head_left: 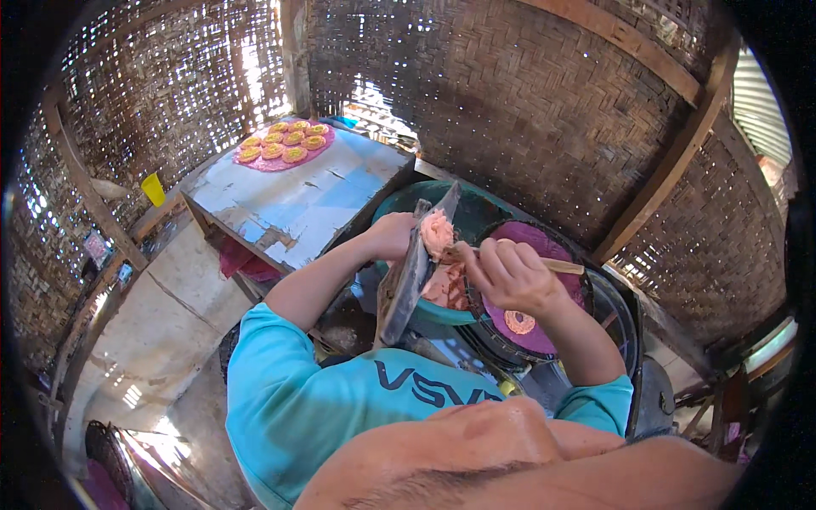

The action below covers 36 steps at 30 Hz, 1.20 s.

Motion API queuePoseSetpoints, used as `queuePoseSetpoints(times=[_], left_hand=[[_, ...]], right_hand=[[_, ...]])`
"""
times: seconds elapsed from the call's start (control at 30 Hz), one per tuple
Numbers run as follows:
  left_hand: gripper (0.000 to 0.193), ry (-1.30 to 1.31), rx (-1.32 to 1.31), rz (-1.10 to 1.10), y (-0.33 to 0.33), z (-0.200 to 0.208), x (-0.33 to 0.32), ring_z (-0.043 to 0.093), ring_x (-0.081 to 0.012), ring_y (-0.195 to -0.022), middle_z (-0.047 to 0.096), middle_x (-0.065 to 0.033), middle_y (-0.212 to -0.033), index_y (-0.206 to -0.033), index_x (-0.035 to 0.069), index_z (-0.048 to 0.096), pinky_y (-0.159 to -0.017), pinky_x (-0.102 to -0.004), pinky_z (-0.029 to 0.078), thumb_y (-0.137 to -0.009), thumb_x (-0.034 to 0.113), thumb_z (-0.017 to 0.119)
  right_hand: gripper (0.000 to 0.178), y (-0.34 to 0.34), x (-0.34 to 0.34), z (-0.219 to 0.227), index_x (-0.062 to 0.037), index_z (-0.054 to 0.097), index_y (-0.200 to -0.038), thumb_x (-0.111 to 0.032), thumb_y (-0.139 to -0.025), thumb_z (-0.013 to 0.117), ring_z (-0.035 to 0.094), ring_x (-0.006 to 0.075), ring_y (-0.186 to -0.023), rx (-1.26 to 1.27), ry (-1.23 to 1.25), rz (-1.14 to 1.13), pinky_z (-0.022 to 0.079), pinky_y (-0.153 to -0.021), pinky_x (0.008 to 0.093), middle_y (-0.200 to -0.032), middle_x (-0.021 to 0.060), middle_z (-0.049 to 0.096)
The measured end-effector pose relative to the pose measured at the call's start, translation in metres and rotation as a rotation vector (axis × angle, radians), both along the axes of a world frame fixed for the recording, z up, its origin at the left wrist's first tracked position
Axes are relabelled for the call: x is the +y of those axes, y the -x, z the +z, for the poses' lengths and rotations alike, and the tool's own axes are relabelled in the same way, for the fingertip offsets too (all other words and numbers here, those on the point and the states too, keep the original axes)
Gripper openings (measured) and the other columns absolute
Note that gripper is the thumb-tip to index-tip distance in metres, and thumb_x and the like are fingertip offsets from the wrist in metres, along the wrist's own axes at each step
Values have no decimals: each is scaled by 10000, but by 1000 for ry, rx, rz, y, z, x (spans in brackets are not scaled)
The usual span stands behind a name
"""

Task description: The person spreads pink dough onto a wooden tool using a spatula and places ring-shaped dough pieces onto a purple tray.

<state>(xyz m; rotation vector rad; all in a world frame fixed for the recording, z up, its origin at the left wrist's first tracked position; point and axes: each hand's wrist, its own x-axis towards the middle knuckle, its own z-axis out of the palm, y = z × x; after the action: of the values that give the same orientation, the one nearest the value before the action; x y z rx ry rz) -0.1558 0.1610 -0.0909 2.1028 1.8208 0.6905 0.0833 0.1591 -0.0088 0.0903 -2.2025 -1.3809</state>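
- My left fingers (410, 223) are clamped on a dark board (403, 293)
- My right fingers (501, 257) are closed around a wooden stick (563, 266)
- Pink dough (437, 233) sits on the board, between my hands
- More dough (444, 286) lies in the green basin (399, 201)

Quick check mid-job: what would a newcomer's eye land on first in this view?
Probably the bright pink dough on the dark board, which the left grip holds by the green basin. Next, the yellow rounds clustered on a purple mat on the table, upper left. Then the pale ring on the purple sheet right of the basin.
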Motion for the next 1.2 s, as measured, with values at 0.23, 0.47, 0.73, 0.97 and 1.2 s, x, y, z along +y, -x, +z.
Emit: queuePoseSetpoints(times=[0.23, 0.47, 0.73, 0.97, 1.2], left_hand=[[216, -335, -866, -364, 73, -48, 46, 554, -198, -820, 575, -77, -788, -723, 56, 568, -737, -307, 439, -665, 219, 696], [273, -427, -476, -155, -18, -12, 30, 562, -218, -878, 606, -79, -923, -933, 71, 601, -785, -309, 442, -690, 192, 629], [344, -230, -1017, -181, 23, -33, 42, 587, -188, -890, 613, -97, -960, -986, 79, 593, -782, -299, 454, -679, 225, 649], [446, -496, -542, -63, -16, -15, 36, 591, -302, -840, 617, -155, -859, -946, 31, 573, -727, -350, 454, -593, 267, 707], [264, -475, -381, -148, 37, -70, 75, 608, -242, -733, 626, -133, -772, -848, 34, 612, -666, -347, 468, -699, 252, 620]], right_hand=[[223, -61, 5, 23, -61, 636, -869, -112, -658, 687, 556, 174, -592, 583, 454, -112, 432, -538, 291, -709, 79, 573], [190, 26, 21, -65, -39, 577, -993, -127, -824, 572, 427, 14, -608, 925, 2128, 429, 315, -512, 157, -719, -54, 520], [241, -40, 26, -104, 5, 618, -944, -133, -751, 658, 558, 64, -663, 757, 1696, -83, 455, -598, 219, -762, 46, 631], [184, -8, 33, -52, -70, 638, -859, -117, -689, 690, 563, 176, -528, 811, 921, -35, 427, -485, 287, -656, 62, 598], [236, -9, 23, -78, -92, 624, -895, -116, -671, 694, 571, 164, -556, 625, 886, -24, 430, -493, 273, -674, 47, 594]])
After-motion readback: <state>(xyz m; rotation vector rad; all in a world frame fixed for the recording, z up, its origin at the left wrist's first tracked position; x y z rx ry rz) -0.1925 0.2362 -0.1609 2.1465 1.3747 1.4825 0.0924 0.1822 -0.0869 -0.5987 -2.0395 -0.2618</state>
